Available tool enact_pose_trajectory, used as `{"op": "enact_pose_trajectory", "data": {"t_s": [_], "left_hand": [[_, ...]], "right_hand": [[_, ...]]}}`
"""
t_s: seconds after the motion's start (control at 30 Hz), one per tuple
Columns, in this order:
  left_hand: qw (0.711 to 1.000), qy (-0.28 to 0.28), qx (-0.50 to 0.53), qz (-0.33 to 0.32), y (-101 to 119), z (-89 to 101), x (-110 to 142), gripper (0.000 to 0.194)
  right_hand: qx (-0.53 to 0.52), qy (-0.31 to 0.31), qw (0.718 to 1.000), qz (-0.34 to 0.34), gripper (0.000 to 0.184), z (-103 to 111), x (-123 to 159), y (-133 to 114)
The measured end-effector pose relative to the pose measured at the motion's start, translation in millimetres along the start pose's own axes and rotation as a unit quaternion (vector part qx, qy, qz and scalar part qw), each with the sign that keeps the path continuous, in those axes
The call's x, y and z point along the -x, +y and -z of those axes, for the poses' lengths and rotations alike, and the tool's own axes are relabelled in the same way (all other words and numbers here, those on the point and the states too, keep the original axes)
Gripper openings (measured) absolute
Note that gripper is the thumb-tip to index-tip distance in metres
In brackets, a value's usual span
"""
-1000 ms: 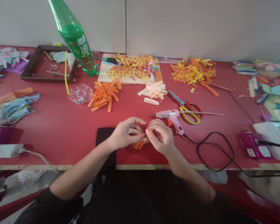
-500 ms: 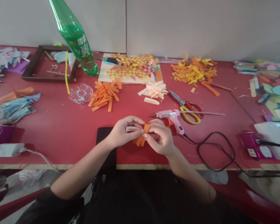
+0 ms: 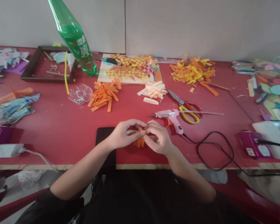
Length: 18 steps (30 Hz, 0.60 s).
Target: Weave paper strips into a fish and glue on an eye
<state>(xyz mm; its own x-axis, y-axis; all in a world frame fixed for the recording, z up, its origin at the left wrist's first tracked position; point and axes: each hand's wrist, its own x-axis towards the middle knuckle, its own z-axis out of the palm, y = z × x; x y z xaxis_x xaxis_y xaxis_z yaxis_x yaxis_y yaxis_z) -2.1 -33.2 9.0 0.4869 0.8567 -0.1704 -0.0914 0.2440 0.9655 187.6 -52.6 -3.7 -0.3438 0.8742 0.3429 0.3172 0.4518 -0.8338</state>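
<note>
My left hand [image 3: 123, 134] and my right hand [image 3: 159, 138] meet near the front edge of the red table [image 3: 60, 130]. Both pinch a small woven piece of orange and cream paper strips [image 3: 140, 140], whose orange ends stick out below my fingers. A loose pile of orange strips [image 3: 104, 95] lies further back on the left, and a pile of cream strips [image 3: 153, 90] lies behind my hands. A pink glue gun [image 3: 171, 116] rests just right of my right hand.
Yellow and red scissors [image 3: 189, 110] lie by the glue gun, whose black cord [image 3: 214, 149] loops right. A green bottle [image 3: 74, 37], a wooden frame [image 3: 46, 63], a board of woven pieces [image 3: 130, 68], yellow-orange scraps [image 3: 192, 71] and a black phone [image 3: 104, 137] are around.
My fingers have closed in tighter over the woven piece, and the cream strip held out to the left is now mostly hidden. Nothing else on the table has moved.
</note>
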Motion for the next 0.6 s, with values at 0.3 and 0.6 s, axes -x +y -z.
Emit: {"op": "enact_pose_trajectory", "data": {"t_s": [0.3,0.6], "left_hand": [[0.987,0.131,0.090,-0.002,-6.2,11.0,-6.5,0.020],[0.983,0.122,0.134,0.007,-6.4,11.1,-6.6,0.022]], "right_hand": [[-0.068,0.127,0.988,-0.053,0.067,-7.0,4.1,4.6],[-0.116,0.055,0.991,-0.030,0.074,-18.4,7.4,6.7]]}}
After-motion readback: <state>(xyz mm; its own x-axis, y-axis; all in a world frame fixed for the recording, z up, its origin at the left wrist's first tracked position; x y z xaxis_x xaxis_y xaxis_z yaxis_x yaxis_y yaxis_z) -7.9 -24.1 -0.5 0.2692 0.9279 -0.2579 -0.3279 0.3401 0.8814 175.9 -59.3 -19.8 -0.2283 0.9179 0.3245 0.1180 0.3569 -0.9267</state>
